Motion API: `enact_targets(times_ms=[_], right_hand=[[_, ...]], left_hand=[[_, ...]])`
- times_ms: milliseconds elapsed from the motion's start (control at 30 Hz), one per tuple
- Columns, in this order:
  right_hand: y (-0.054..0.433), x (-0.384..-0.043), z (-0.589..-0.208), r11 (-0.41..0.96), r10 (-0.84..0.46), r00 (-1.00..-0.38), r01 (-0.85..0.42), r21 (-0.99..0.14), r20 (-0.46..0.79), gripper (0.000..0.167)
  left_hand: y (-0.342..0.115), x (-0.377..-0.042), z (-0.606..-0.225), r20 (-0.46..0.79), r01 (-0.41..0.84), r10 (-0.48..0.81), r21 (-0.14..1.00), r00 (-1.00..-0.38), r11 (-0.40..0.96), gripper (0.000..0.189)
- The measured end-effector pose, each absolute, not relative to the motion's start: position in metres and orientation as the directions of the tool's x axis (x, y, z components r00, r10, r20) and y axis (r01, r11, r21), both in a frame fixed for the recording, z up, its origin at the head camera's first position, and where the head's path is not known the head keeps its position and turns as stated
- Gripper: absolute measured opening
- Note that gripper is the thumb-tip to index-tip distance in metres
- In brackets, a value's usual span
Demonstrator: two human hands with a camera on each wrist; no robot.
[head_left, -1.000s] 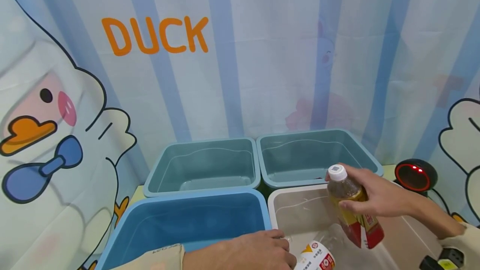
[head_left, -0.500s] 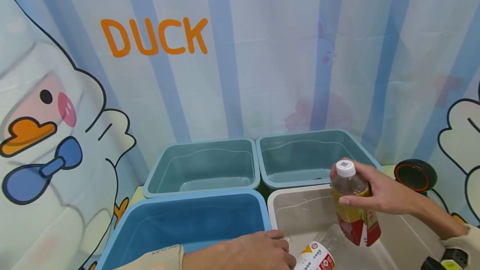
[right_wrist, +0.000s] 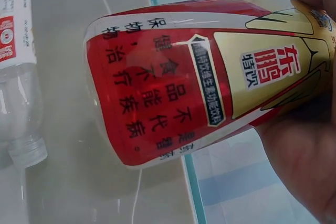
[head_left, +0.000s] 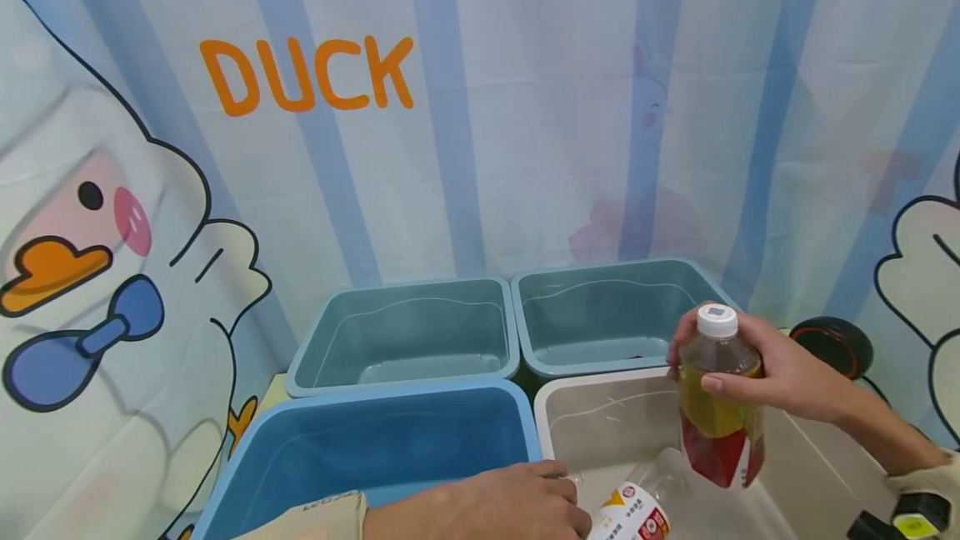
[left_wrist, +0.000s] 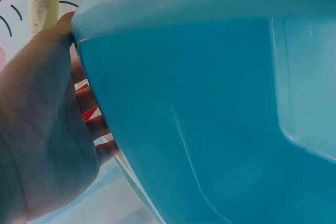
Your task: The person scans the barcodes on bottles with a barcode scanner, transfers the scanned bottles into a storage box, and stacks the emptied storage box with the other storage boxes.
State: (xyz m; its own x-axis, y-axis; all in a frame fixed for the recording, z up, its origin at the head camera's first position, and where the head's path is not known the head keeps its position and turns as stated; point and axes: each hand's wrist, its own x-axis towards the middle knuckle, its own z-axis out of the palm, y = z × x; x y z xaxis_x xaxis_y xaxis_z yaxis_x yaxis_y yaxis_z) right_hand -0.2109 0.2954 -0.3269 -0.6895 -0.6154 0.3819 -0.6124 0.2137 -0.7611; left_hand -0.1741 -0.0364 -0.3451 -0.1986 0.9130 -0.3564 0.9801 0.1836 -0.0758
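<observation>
My right hand (head_left: 780,369) grips a drink bottle (head_left: 723,407) with a white cap and a red and yellow label. The bottle is nearly upright above the beige bin (head_left: 600,415). Its printed label fills much of the right wrist view, with the thumb and palm at the right edge. My left hand (head_left: 510,502) rests at the rim of the blue bin (head_left: 405,394), its fingers loosely bent over the side toward the beige bin. In the left wrist view the left hand (left_wrist: 47,114) lies along that rim. A clear bottle (head_left: 633,511) with a white label lies in the beige bin.
Two teal bins stand behind, a left one (head_left: 408,286) and a right one (head_left: 600,272), the right with a small dark thing at its bottom. A black round device (head_left: 832,346) sits at the right. A duck-print curtain (head_left: 510,107) hangs behind the bins.
My right hand has moved the drink bottle a little to the right and upward and turned it more upright. The left hand has stayed at the rim.
</observation>
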Motion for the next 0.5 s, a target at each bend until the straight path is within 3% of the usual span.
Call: enact_targets(times_ms=[333,500], right_hand=[[0.306,-0.214,-0.322,0.098,-0.630,-0.632,-0.641,-0.761,0.451,0.046],[0.309,-0.210,-0.314,0.155,-0.586,-0.674,-0.638,-0.754,0.450,0.046]], left_hand=[[-0.037,-0.174,-0.345,-0.364,0.982,0.912,-0.083,-0.190,0.171,0.043],[-0.036,-0.174,-0.345,-0.377,0.981,0.907,-0.095,-0.190,0.166,0.041]])
